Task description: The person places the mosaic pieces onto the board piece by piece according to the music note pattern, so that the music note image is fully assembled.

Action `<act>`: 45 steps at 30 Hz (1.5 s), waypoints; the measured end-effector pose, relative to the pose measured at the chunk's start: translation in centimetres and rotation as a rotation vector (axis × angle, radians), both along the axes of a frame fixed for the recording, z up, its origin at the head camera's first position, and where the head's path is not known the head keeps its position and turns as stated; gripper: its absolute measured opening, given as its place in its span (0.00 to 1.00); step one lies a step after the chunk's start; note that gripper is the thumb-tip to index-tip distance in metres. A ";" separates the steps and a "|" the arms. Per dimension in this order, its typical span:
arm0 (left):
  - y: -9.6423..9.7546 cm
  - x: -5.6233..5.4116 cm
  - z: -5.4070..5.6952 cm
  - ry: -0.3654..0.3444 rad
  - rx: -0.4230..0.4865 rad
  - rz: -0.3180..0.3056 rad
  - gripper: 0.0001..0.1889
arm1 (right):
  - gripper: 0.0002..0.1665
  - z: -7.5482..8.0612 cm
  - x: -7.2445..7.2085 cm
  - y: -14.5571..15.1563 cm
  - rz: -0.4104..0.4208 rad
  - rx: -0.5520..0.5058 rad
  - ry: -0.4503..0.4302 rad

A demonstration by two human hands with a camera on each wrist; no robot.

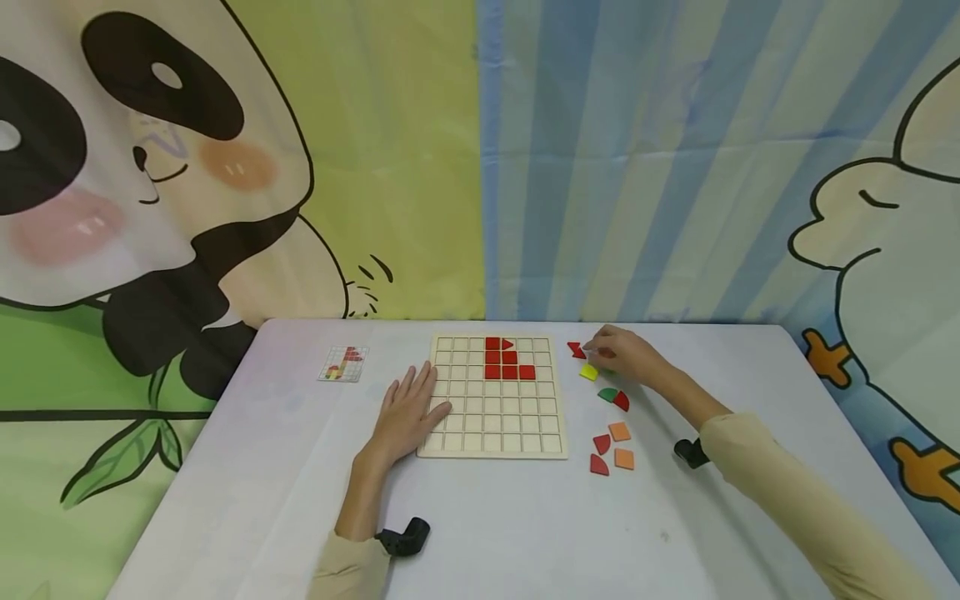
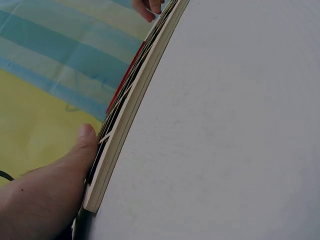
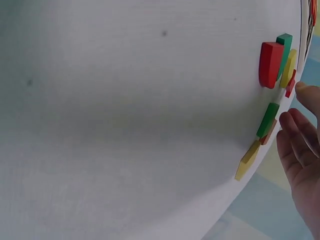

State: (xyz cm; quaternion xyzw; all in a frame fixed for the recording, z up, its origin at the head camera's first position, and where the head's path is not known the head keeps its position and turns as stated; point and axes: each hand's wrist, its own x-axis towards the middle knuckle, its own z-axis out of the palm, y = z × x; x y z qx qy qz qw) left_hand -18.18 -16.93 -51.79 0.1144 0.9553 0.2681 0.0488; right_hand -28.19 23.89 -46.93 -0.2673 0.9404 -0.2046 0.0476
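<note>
My left hand (image 1: 405, 417) lies spread on the left edge of a pale wooden grid board (image 1: 487, 446). Its thumb (image 2: 86, 137) shows along the board's side in the left wrist view. Red squares (image 1: 510, 372) and a red triangle (image 1: 507, 344) sit in the board's upper cells. Beyond the board's right edge, my right hand (image 1: 626, 354) hovers with fingertips close beside red triangular pieces (image 1: 576, 350). The right wrist view shows a gap between its thumb and lower fingers, with nothing seen between them. A yellow piece (image 1: 588, 372) lies just below the fingertips; a green one is partly hidden.
A small picture card (image 1: 343, 364) with a coloured grid pattern lies left of the board. Right of the board are a green quarter-round (image 1: 607, 394), red quarter-rounds (image 1: 599, 465) and orange squares (image 1: 624, 459). A printed curtain (image 1: 637, 167) hangs behind the white table (image 1: 510, 525).
</note>
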 end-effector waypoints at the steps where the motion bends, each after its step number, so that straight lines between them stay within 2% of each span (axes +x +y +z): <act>1: 0.0 0.0 0.0 0.000 -0.005 0.001 0.42 | 0.14 -0.1 0.0 0.0 0.018 -0.007 0.009; 5: 0.1 0.0 -0.1 0.003 -0.016 0.002 0.42 | 0.13 -0.2 -0.1 -0.2 0.070 -0.004 0.017; 14: 0.2 0.0 0.1 -0.016 -0.020 0.005 0.43 | 0.03 0.1 -0.9 -1.4 0.080 0.055 0.013; 22: 0.1 -0.1 -0.1 -0.033 -0.031 0.000 0.43 | 0.13 -0.2 -1.3 -3.1 -0.033 0.115 -0.035; 25: 0.1 0.0 0.0 -0.031 -0.029 0.001 0.43 | 0.13 -0.2 -1.1 -3.5 -0.071 0.131 -0.045; 29: 0.1 0.1 -0.1 -0.011 -0.015 0.000 0.43 | 0.10 -0.2 -0.9 -3.9 -0.083 0.149 -0.047; 33: 0.1 0.1 -0.3 -0.006 -0.008 0.001 0.44 | 0.04 -0.2 -0.8 -3.9 -0.064 0.154 -0.028; 39: 0.1 0.1 -0.1 -0.015 -0.016 0.006 0.44 | 0.08 -0.3 -0.9 -3.7 -0.041 0.148 -0.027; 45: 0.2 0.2 -0.1 0.007 -0.004 0.009 0.44 | 0.06 -0.3 -1.1 -3.5 -0.014 0.111 -0.010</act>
